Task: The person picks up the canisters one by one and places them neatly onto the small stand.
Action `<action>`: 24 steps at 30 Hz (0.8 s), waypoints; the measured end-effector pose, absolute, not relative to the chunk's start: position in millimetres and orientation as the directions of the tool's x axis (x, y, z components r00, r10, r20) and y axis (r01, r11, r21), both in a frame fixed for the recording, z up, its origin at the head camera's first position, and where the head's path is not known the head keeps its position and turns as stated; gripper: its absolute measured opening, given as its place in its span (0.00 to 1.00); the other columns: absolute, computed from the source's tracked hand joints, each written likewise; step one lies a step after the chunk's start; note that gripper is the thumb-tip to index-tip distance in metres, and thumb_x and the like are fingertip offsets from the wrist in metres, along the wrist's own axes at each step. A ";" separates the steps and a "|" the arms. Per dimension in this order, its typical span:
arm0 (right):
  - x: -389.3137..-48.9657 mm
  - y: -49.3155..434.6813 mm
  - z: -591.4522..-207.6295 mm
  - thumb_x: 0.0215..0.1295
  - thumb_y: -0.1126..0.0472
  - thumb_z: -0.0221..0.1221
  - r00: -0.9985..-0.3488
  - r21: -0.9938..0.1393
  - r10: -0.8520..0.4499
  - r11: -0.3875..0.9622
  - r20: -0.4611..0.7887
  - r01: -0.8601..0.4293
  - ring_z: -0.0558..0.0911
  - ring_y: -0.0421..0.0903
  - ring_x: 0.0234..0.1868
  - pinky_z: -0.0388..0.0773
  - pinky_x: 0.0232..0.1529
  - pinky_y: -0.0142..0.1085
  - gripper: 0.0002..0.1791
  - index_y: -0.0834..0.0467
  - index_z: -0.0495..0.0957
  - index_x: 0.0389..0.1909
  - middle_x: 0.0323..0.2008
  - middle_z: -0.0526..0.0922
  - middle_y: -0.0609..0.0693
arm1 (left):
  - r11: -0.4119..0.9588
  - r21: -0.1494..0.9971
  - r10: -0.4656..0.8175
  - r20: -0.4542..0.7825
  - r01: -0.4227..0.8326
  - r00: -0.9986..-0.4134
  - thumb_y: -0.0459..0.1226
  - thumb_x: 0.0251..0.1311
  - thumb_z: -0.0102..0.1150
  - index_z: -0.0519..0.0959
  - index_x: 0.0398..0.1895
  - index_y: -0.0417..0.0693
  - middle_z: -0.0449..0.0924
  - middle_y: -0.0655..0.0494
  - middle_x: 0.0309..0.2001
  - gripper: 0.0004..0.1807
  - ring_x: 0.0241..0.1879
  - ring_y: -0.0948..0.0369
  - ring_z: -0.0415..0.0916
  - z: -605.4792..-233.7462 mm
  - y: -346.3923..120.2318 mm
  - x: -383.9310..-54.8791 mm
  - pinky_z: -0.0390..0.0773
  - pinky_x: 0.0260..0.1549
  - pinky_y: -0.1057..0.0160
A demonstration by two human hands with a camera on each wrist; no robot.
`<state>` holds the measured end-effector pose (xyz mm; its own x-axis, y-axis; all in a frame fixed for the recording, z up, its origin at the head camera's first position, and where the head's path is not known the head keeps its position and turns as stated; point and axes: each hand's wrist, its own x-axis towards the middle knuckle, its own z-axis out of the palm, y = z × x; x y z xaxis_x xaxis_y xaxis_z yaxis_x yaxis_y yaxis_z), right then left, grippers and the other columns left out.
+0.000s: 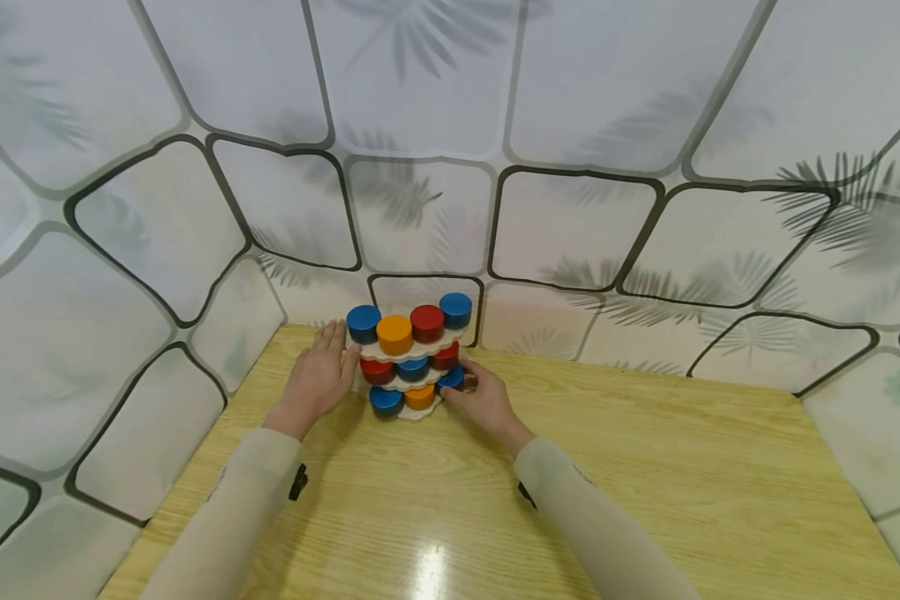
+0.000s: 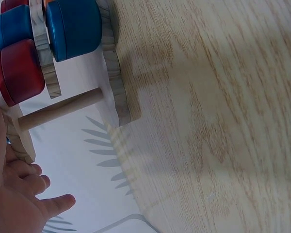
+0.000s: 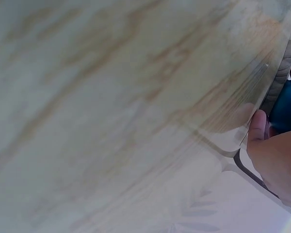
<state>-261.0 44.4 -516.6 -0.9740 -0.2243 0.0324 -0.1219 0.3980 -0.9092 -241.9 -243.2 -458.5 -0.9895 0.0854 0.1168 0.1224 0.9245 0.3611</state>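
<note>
A three-tier wooden stand (image 1: 417, 412) with scalloped shelves stands at the table's back edge, holding blue, orange and red round blocks. My left hand (image 1: 321, 371) lies along its left side with the fingers straight, near the upper blue block (image 1: 363, 323). In the left wrist view a wooden dowel (image 2: 63, 108) joins the shelves beside a red block (image 2: 20, 71). My right hand (image 1: 487, 402) is at the lowest shelf's right end, thumb in front and fingers curled behind, pinching a blue block (image 1: 450, 379). In the right wrist view the thumb is right at the shelf edge, its other fingers mostly hidden.
The light wood-grain table (image 1: 645, 467) extends to the right and toward me. A patterned wall (image 1: 427, 217) rises right behind the stand, and another wall (image 1: 150, 425) closes the left side.
</note>
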 end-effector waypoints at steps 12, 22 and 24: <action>-262.8 44.9 -518.8 0.67 0.61 0.71 -0.974 -0.912 -0.225 0.395 0.021 -0.111 0.85 0.53 0.53 0.85 0.55 0.46 0.35 0.60 0.73 0.74 0.61 0.84 0.60 | 0.924 0.361 0.085 0.118 0.122 -0.989 0.50 0.87 0.29 0.47 0.83 0.30 0.47 0.30 0.83 0.37 0.82 0.32 0.47 -459.2 -244.1 -242.2 0.59 0.76 0.31; -262.8 46.4 -522.0 0.65 0.62 0.72 -0.973 -0.907 -0.231 0.404 0.024 -0.118 0.85 0.54 0.53 0.86 0.54 0.47 0.36 0.60 0.73 0.74 0.61 0.85 0.59 | 0.924 0.363 0.082 0.113 0.118 -0.990 0.50 0.87 0.30 0.47 0.83 0.30 0.47 0.30 0.83 0.37 0.82 0.32 0.47 -457.6 -243.1 -240.9 0.59 0.76 0.31; -262.3 46.8 -522.1 0.65 0.62 0.72 -0.973 -0.909 -0.228 0.403 0.016 -0.109 0.84 0.54 0.53 0.86 0.54 0.47 0.36 0.60 0.73 0.74 0.60 0.85 0.60 | 0.923 0.366 0.082 0.115 0.119 -0.990 0.50 0.87 0.29 0.47 0.83 0.30 0.46 0.30 0.83 0.37 0.82 0.32 0.47 -458.1 -243.1 -241.1 0.59 0.76 0.31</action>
